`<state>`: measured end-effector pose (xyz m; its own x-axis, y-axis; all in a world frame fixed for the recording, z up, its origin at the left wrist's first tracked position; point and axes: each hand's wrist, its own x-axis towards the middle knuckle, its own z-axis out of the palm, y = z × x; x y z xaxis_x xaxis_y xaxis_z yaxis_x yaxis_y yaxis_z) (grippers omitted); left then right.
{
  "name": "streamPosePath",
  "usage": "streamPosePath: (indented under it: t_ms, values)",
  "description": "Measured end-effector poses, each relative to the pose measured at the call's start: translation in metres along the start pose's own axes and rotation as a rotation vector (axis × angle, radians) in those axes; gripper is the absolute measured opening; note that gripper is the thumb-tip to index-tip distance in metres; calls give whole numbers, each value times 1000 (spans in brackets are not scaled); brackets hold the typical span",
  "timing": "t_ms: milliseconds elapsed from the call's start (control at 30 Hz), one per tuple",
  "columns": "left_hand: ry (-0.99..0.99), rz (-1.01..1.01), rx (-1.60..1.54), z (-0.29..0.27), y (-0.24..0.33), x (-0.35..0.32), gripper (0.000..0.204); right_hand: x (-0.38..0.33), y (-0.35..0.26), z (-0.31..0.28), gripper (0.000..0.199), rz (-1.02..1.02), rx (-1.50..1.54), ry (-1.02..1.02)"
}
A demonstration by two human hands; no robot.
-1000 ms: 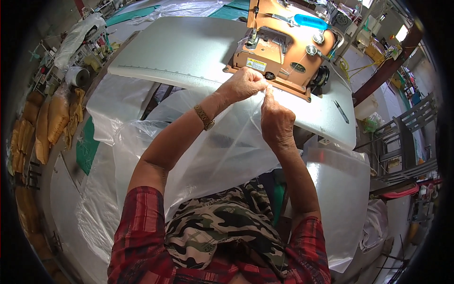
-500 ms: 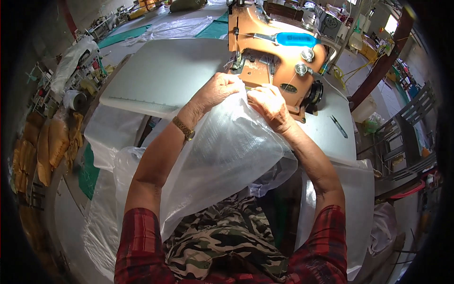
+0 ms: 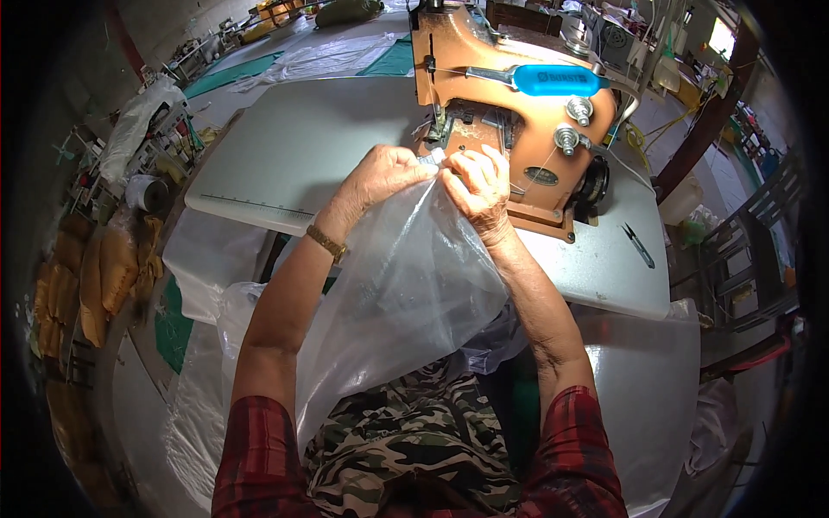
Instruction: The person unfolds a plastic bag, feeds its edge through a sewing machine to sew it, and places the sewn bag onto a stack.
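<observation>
A translucent white plastic sheet (image 3: 406,268) hangs from my two hands and drapes over my lap. My left hand (image 3: 384,177), with a gold watch (image 3: 326,243) on its wrist, pinches the sheet's top edge. Close beside it, my right hand (image 3: 479,190) grips the same edge with fingers curled. A small white bunched bit of the edge (image 3: 436,156) shows between the hands. Both hands are just in front of an orange sewing machine (image 3: 518,112), near its needle and presser foot (image 3: 439,125).
A blue-handled tool (image 3: 557,80) lies across the machine's arm. Black thread snips (image 3: 638,245) rest on the white table (image 3: 596,276) at right. A ruler scale (image 3: 250,205) runs along the table's left front edge. Brown bundles (image 3: 112,268) stand far left, a dark chair (image 3: 751,242) at right.
My hands have shifted slightly down, away from the machine, with the sheet's edge. A white bunched bit now shows between them. The whole view has shifted a little.
</observation>
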<state>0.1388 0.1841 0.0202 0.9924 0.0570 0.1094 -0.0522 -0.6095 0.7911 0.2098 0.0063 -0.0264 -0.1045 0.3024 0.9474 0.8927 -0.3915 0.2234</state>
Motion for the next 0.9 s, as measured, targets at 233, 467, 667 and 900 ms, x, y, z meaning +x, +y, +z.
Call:
streamPosePath:
  t_ms: [233,467,667,900]
  values:
    - [109,101,-125,-6,-25,14,23,-2,-4,18,14,56,-142,7]
    - [44,-46,-124,-14,-28,42,20,-8,-7,36,10,138,-285,-42]
    - [45,-85,-480,-9,-40,56,17,-3,-5,40,8,134,-341,-118]
    - [77,-126,-633,-8,-50,73,13,-10,-9,50,13,162,-330,-115]
